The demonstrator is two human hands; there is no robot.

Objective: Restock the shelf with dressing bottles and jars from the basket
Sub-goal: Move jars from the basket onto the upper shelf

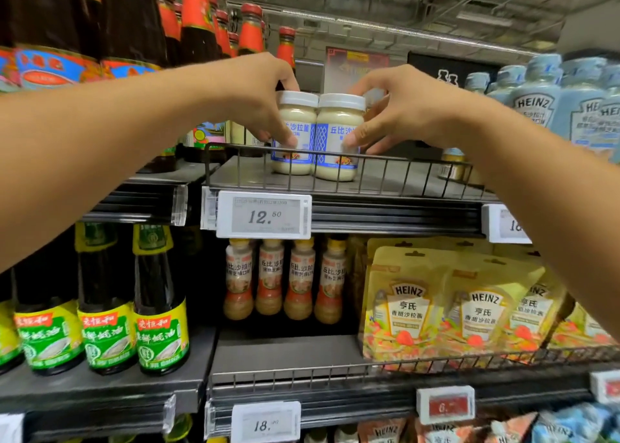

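Your left hand (255,93) curls its fingers and thumb round the left jar (295,137), and your right hand (399,107) grips the right jar (337,140) the same way. Both jars stand upright and touching on the upper shelf (241,174), just behind its wire rail (385,171). Red-necked dark sauce bottles (198,23) crowd the left, pale blue Heinz bottles (536,107) the right, and a price tag (263,216) hangs below.
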